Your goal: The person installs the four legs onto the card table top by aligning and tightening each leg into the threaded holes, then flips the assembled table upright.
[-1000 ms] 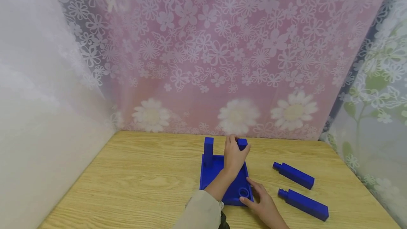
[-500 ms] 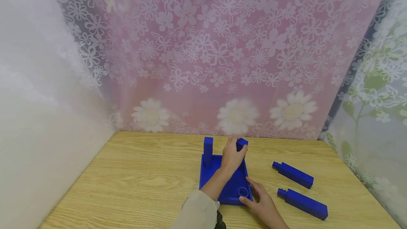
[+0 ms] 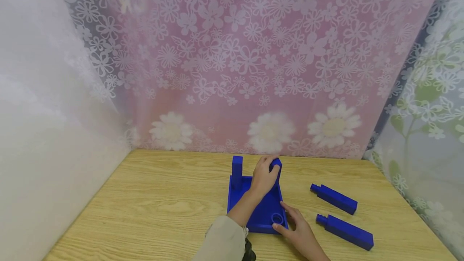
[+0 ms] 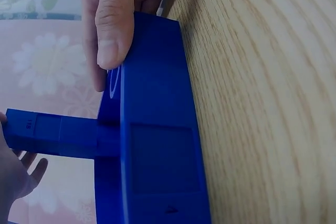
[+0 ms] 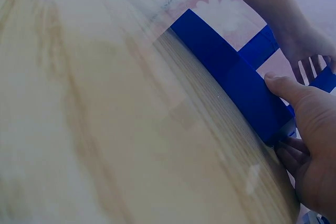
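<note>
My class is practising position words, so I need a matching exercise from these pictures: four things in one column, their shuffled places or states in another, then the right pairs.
Column one:
A. Left hand
B. Right hand
C. Ring
D. Post nearest the person

Column two:
1. Inside the tray, at its near right corner
2. Lying on the table, beside another post
3. Gripping an upright post at the tray's far right corner
4. Holding the tray's edge from outside

Right pairs: A-3, B-4, C-1, D-2
</note>
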A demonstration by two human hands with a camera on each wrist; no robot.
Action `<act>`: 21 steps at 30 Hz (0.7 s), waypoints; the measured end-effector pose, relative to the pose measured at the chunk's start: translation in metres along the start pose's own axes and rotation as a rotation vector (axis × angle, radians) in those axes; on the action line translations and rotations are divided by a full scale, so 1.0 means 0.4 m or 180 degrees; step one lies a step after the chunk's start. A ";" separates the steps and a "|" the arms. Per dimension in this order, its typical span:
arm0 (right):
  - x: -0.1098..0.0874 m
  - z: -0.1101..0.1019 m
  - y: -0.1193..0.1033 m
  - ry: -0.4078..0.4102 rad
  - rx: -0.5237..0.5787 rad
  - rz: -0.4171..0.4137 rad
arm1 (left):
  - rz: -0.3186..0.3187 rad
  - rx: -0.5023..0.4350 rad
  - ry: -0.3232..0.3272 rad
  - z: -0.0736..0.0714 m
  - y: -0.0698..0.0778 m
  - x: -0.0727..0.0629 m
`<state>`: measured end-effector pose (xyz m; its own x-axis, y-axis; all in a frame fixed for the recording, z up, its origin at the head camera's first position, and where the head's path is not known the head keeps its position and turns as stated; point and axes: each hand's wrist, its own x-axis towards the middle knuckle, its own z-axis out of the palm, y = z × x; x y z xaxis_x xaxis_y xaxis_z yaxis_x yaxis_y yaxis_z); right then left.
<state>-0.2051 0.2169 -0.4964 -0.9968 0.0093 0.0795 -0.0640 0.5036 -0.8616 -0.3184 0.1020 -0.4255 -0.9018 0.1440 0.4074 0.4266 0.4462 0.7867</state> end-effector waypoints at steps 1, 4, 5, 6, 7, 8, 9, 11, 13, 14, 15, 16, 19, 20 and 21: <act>0.001 0.001 0.001 0.0000 0.0003 0.0006 | -0.0005 0.0047 0.0054 0.001 0.001 0.000; 0.002 0.001 0.001 0.0006 0.0009 0.0016 | 0.0003 0.0148 0.0303 0.004 0.008 -0.002; 0.002 0.000 0.001 0.0009 0.0013 0.0020 | 0.0008 0.0172 0.0407 0.007 0.011 -0.002; 0.002 0.000 0.001 0.0012 0.0008 0.0018 | 0.0012 0.0189 0.0504 0.010 0.013 -0.003; 0.002 0.000 0.000 0.0015 0.0009 0.0016 | 0.0005 0.0199 0.0582 0.012 0.016 -0.004; 0.001 -0.001 0.000 0.0016 0.0011 0.0010 | -0.0005 0.0227 0.0651 0.015 0.018 -0.005; 0.001 -0.001 0.000 0.0018 0.0003 0.0006 | -0.0026 0.0263 0.0706 0.019 0.019 -0.006; 0.001 -0.001 0.001 0.0014 0.0030 0.0013 | -0.0063 0.0328 0.0802 0.026 0.018 -0.008; 0.003 0.001 0.003 0.0010 0.0053 0.0018 | -0.0093 0.0379 0.0869 0.032 0.017 -0.009; 0.003 0.001 0.004 0.0009 0.0063 0.0019 | -0.0085 0.0385 0.0904 0.034 0.015 -0.009; 0.004 0.002 0.005 0.0010 0.0076 0.0023 | -0.0076 0.0376 0.0934 0.037 0.014 -0.009; 0.005 0.002 0.006 0.0013 0.0087 0.0025 | -0.0062 0.0358 0.0961 0.039 0.013 -0.008; 0.005 0.002 0.006 0.0016 0.0076 0.0012 | -0.0036 0.0315 0.0983 0.042 0.010 -0.007; 0.005 0.002 0.006 0.0017 0.0075 0.0013 | -0.0029 0.0298 0.0980 0.043 0.009 -0.007; 0.005 0.002 0.006 0.0021 0.0074 0.0011 | -0.0015 0.0286 0.0978 0.043 0.008 -0.007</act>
<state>-0.2073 0.2176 -0.4984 -0.9967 0.0165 0.0797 -0.0618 0.4833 -0.8733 -0.3156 0.1182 -0.4322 -0.8350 -0.1257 0.5357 0.4024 0.5246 0.7503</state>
